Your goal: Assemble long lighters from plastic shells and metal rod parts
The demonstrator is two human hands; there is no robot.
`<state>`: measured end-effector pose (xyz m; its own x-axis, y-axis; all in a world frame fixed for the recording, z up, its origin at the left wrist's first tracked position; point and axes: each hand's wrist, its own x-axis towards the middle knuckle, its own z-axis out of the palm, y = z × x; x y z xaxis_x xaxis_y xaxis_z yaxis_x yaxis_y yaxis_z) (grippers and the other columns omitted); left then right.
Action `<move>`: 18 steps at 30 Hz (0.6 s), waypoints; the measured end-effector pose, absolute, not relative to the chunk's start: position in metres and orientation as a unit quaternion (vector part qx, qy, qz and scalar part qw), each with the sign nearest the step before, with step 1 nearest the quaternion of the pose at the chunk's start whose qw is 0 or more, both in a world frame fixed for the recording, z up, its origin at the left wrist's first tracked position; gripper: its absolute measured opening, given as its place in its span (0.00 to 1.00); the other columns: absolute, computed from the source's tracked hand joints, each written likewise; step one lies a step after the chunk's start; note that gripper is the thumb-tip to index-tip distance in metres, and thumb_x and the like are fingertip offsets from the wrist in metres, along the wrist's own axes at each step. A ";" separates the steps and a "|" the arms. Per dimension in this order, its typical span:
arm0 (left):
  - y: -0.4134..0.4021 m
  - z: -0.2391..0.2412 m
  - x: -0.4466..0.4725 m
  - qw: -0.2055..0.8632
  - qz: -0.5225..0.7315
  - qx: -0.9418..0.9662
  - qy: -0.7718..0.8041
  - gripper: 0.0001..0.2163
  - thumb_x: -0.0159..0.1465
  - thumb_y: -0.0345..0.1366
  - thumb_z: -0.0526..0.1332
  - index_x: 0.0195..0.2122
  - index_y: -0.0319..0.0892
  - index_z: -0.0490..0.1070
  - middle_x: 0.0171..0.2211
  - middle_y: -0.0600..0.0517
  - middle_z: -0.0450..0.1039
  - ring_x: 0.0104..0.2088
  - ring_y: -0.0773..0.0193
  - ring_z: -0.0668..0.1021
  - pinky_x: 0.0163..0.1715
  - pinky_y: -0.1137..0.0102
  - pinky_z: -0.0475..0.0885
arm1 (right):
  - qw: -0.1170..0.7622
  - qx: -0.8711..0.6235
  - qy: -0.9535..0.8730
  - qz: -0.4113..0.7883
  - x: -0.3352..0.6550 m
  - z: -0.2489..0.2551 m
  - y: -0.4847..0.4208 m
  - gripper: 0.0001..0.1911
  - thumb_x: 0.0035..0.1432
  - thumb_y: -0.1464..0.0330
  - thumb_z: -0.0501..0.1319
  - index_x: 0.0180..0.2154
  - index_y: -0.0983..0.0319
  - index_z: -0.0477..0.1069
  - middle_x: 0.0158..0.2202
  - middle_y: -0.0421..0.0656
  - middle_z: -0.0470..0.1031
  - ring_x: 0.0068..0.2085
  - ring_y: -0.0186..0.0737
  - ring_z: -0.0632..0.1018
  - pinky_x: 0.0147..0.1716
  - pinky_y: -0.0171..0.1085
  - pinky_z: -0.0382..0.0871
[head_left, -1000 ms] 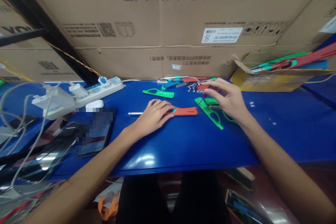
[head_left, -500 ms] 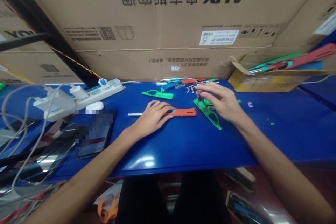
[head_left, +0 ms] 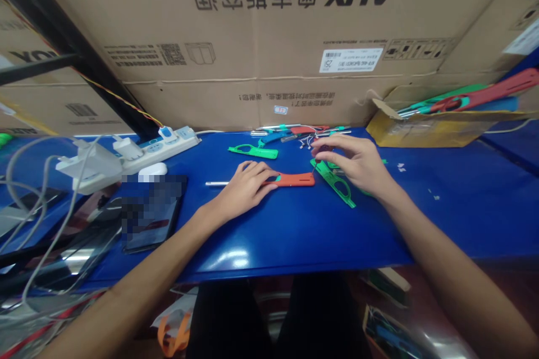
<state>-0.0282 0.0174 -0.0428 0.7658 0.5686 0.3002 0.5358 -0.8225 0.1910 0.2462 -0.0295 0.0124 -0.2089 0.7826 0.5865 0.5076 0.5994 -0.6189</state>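
My left hand (head_left: 246, 188) lies flat on the blue table (head_left: 295, 224), fingers pressing the left end of an orange plastic handle (head_left: 295, 180) with a thin metal rod sticking out to its left. My right hand (head_left: 357, 164) pinches a small red-handled screwdriver (head_left: 319, 158), its tip pointing down at the orange handle's right end. A green plastic handle (head_left: 337, 182) lies under and beside my right hand.
Another green handle (head_left: 254, 151) and several coloured handles and metal parts (head_left: 295, 133) lie at the back. A white power strip (head_left: 126, 151) with plugs and cables, and a dark phone (head_left: 149, 210), sit at left. A cardboard box of handles (head_left: 442, 118) stands right; big cartons behind.
My right hand has drawn slightly left and down, bringing the screwdriver closer to the orange handle's right end. My left hand has stayed on the handle.
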 end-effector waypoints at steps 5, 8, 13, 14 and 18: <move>0.017 -0.043 -0.029 0.050 0.179 0.939 0.289 0.14 0.75 0.42 0.54 0.55 0.42 0.71 0.50 0.47 0.75 0.53 0.56 0.74 0.59 0.57 0.60 | 0.490 -0.455 -0.734 0.118 0.244 0.011 -0.024 0.12 0.58 0.58 0.70 0.33 0.60 0.77 0.33 0.42 0.81 0.35 0.41 0.79 0.37 0.40 0.72; 0.017 -0.044 -0.029 0.050 0.184 0.939 0.288 0.13 0.75 0.42 0.54 0.54 0.42 0.71 0.49 0.48 0.75 0.53 0.57 0.74 0.60 0.57 0.60 | 0.484 -0.487 -0.721 0.092 0.247 0.010 -0.023 0.17 0.57 0.53 0.70 0.31 0.61 0.75 0.27 0.40 0.78 0.28 0.37 0.75 0.30 0.37 0.67; 0.017 -0.043 -0.028 0.056 0.179 0.939 0.290 0.13 0.75 0.42 0.55 0.54 0.42 0.71 0.49 0.48 0.75 0.54 0.56 0.74 0.60 0.57 0.60 | 0.448 -0.519 -0.727 0.034 0.249 0.011 -0.023 0.22 0.59 0.50 0.66 0.25 0.59 0.67 0.19 0.36 0.69 0.21 0.32 0.66 0.23 0.34 0.59; 0.017 -0.043 -0.028 0.057 0.179 0.938 0.290 0.13 0.75 0.42 0.55 0.54 0.42 0.71 0.49 0.48 0.75 0.54 0.56 0.74 0.60 0.56 0.60 | 0.440 -0.523 -0.730 0.009 0.249 0.011 -0.023 0.22 0.60 0.51 0.65 0.24 0.59 0.65 0.18 0.35 0.67 0.20 0.32 0.65 0.23 0.34 0.57; 0.019 -0.044 -0.028 0.059 0.185 0.938 0.288 0.13 0.74 0.42 0.55 0.54 0.43 0.72 0.49 0.48 0.75 0.52 0.56 0.75 0.60 0.56 0.60 | 0.383 -0.556 -0.729 -0.110 0.249 0.007 -0.019 0.24 0.65 0.54 0.58 0.21 0.59 0.62 0.16 0.37 0.64 0.19 0.33 0.62 0.23 0.36 0.52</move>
